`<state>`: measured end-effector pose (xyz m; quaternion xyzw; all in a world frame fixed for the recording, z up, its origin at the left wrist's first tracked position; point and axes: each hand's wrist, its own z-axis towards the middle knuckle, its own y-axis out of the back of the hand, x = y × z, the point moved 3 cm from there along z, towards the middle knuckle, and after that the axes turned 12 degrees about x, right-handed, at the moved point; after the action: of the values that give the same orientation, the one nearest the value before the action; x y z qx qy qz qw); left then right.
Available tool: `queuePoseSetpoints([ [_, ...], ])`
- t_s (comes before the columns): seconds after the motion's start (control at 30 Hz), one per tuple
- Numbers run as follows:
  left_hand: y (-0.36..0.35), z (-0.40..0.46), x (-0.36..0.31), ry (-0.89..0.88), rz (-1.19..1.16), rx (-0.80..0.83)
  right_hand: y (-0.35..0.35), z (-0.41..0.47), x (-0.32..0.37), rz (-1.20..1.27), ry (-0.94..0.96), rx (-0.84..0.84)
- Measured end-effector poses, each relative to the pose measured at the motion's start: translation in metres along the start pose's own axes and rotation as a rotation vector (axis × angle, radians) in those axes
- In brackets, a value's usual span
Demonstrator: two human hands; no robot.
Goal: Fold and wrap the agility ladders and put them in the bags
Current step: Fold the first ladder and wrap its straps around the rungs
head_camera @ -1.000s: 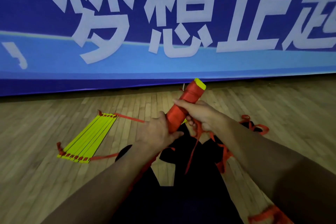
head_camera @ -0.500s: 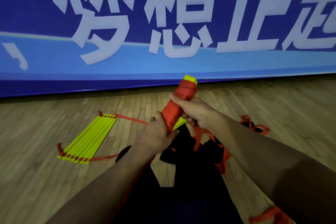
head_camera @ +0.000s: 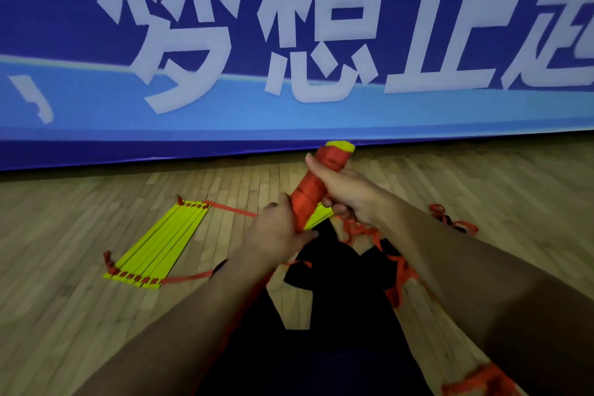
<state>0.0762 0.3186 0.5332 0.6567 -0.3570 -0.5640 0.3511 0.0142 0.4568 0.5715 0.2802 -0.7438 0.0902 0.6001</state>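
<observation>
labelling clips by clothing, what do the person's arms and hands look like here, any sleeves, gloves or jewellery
Both forearms are bare as far as the frame shows, with no sleeve in view. The left hand and right hand wear no gloves, and no ring, watch or band can be made out. The light is dim, so small details could be missed.

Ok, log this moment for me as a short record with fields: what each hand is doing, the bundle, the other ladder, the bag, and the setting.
left hand: grips the lower end of the wrapped ladder bundle
right hand: grips the bundle's upper part
wrapped ladder bundle: yellow rungs bound in orange strap, held tilted, yellow tip showing at the top
second ladder: yellow rungs folded flat on the floor, left of the hands, not wrapped
loose orange strap: trails on the floor at right
black bag: lies below the hands
setting: wooden floor, blue banner behind
</observation>
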Motion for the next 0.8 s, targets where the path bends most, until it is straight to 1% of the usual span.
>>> queuePoseSetpoints([
  [0.03,-0.008,-0.001,-0.003,-0.018,0.15,-0.018,-0.001,0.001,-0.002,0.015,-0.02,-0.042],
  [0.07,-0.013,-0.002,-0.003,-0.051,0.184,-0.01,-0.001,0.001,-0.005,0.029,-0.03,-0.067],
  [0.1,-0.013,-0.004,-0.001,-0.065,0.132,0.023,-0.001,-0.001,-0.008,0.04,-0.033,-0.071],
  [0.13,-0.009,-0.003,0.004,-0.068,0.005,0.062,0.0,-0.003,-0.01,0.043,-0.025,-0.047],
  [0.17,-0.002,-0.002,0.01,-0.069,-0.204,0.13,0.002,-0.004,-0.011,0.053,-0.001,0.002],
  [0.23,0.009,-0.004,0.017,-0.059,-0.737,0.344,0.004,-0.006,-0.01,0.114,0.078,0.141],
  [0.27,0.009,-0.006,0.02,-0.047,-0.956,0.466,0.005,-0.007,-0.007,0.143,0.111,0.201],
  [0.3,0.008,-0.01,0.021,-0.043,-1.083,0.573,0.005,-0.007,-0.006,0.15,0.125,0.235],
  [0.33,0.007,-0.013,0.02,-0.045,-1.115,0.622,0.005,-0.006,-0.005,0.14,0.119,0.238],
  [0.37,0.006,-0.013,0.018,-0.055,-1.088,0.603,0.004,-0.006,-0.004,0.125,0.097,0.216],
  [0.4,0.005,-0.01,0.015,-0.057,-0.96,0.494,0.004,-0.004,-0.005,0.122,0.066,0.168],
  [0.43,0.004,-0.009,0.01,-0.047,-0.712,0.336,0.005,-0.001,-0.007,0.13,0.035,0.111],
  [0.5,-0.006,-0.012,-0.004,0.002,-0.009,0.034,0.005,0.004,-0.009,0.15,-0.014,-0.001],
  [0.53,-0.013,-0.017,-0.013,-0.008,0.231,-0.07,0.005,0.006,-0.01,0.156,-0.029,-0.043],
  [0.57,-0.018,-0.019,-0.02,-0.034,0.342,-0.112,0.007,0.008,-0.011,0.164,-0.03,-0.067],
  [0.6,-0.02,-0.02,-0.022,-0.066,0.369,-0.103,0.01,0.009,-0.014,0.176,-0.027,-0.072],
  [0.63,-0.018,-0.021,-0.021,-0.089,0.321,-0.059,0.012,0.008,-0.016,0.184,-0.022,-0.061],
  [0.67,-0.012,-0.016,-0.015,-0.109,0.176,0.018,0.015,0.007,-0.018,0.202,-0.01,-0.027],
  [0.7,-0.005,-0.014,-0.009,-0.114,-0.098,0.134,0.016,0.005,-0.02,0.236,0.008,0.022],
  [0.77,0.002,-0.012,0.002,-0.057,-0.822,0.46,0.017,0.003,-0.022,0.293,0.032,0.105],
  [0.8,-0.003,-0.015,0.005,-0.023,-1.045,0.613,0.016,0.003,-0.022,0.282,0.03,0.13],
])
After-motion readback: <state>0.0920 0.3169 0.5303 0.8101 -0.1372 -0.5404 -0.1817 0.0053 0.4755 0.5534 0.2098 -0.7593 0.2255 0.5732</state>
